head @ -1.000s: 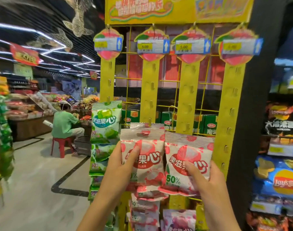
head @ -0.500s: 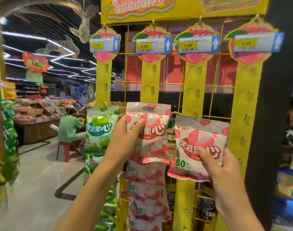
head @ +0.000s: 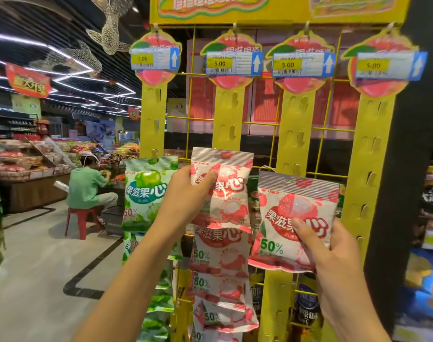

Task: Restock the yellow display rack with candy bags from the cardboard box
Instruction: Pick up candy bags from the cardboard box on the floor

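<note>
The yellow display rack (head: 227, 117) has four hanging strips with price tags on top. My left hand (head: 185, 193) grips a pink-and-white candy bag (head: 231, 193) pressed against the second strip, above several pink bags (head: 220, 257) hanging below it. My right hand (head: 333, 245) holds a second pink candy bag (head: 294, 218) in front of the third strip (head: 295, 134), thumb on its front. Green candy bags (head: 146, 193) hang on the first strip. The cardboard box is out of view.
A person in a green shirt (head: 87, 186) sits on a red stool (head: 81, 218) at the left, beside produce counters. A black pillar (head: 405, 193) and snack shelves (head: 432, 218) stand to the right. Open floor (head: 38, 267) lies at left.
Both hands have risen with their bags. The left bag moved up the second strip above the hanging pink bags; the right bag shifted right and up toward the third strip.
</note>
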A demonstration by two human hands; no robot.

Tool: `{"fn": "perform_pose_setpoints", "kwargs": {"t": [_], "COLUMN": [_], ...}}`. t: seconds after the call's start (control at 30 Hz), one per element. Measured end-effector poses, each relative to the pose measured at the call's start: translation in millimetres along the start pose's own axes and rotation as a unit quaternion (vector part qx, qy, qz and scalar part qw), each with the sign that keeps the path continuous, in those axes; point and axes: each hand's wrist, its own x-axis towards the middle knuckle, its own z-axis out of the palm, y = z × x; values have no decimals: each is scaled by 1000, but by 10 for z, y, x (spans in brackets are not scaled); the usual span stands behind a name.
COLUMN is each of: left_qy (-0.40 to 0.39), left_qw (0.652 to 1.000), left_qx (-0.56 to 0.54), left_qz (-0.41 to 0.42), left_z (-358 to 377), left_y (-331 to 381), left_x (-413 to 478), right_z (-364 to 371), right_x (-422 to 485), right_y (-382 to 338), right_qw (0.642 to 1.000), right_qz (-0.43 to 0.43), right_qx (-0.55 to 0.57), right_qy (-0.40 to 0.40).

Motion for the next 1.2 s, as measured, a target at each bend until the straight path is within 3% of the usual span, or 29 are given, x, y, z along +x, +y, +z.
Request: {"fn": "perform_pose_setpoints", "kwargs": {"t": [0.2,0.43,0.73,1.2], "left_qy": [3,26,61,25], "left_qw": [1000,990,974,978], "left_qx": [8,-46,52,84], "left_qz": [20,131,214,187], "left_z": [11,42,65,63], "left_y": [-10,-45,-71,-218], "left_x": [-19,-137,-78,-80], "right_z": [28,44,58,76], "right_x": [-36,-75,-70,-30], "right_y": [-3,42,84,124], "right_qw": [1000,1000,999,999], "right_qz": [6,11,18,22], "right_qx": [-6,-8,-13,-23], "right_qy": [17,26,33,35]}}
